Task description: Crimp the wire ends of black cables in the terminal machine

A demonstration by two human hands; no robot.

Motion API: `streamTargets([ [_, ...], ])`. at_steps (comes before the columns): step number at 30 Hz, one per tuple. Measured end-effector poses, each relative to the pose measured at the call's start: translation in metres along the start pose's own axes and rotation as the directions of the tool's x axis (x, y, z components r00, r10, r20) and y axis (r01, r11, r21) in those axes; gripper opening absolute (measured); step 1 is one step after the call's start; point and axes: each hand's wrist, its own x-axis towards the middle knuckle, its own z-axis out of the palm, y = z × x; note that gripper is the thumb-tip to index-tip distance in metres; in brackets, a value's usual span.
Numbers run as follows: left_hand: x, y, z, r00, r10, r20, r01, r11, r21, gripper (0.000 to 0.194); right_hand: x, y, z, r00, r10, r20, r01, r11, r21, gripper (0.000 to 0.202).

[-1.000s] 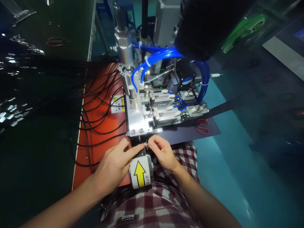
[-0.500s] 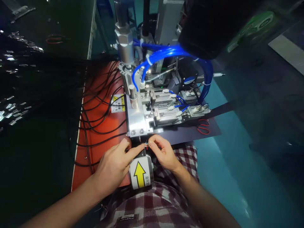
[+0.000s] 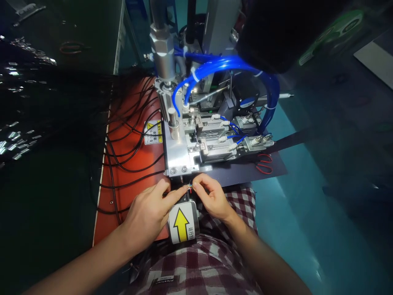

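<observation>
Thin coloured wires (image 3: 190,187), with a bit of red among them, show between my fingertips just in front of the machine's metal block (image 3: 177,157). My right hand (image 3: 211,197) pinches their right end between thumb and index finger. From the other side, my left hand (image 3: 150,213) grips the wires at its index fingertip, its other fingers curled and partly hidden. Right below the fingertips sits a white cover with a yellow arrow (image 3: 181,224). How the wires run inside each hand is hidden.
Black cables (image 3: 129,155) spread across the orange tabletop (image 3: 119,139) at left, several of them. Blue air tubes (image 3: 230,63) arch over the cylinders (image 3: 215,151). Red-handled scissors (image 3: 264,164) lie at the right on the dark plate (image 3: 242,174). Bright reflective bundles (image 3: 15,143) are far left.
The view has shifted slightly. Both hands stay in nearly the same place at the wires, and the wire ends between the fingertips look a little different.
</observation>
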Motion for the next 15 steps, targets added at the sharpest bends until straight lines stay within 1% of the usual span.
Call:
streamTargets([
  [9,0.0015,-0.0005,0.0001,0.999,0.009,-0.038,-0.010,1.000,-0.016,0.035,0.0008,-0.0004,0.0002,1.000,-0.021,-0.011,0.020,1.000,-0.004,0.017],
  [15,0.0017,0.0001,-0.0002,0.999,0.015,-0.031,-0.015,1.000,0.001,0.035,0.0002,0.0006,-0.0004,1.000,-0.022,-0.006,0.022,1.000,-0.008,0.017],
])
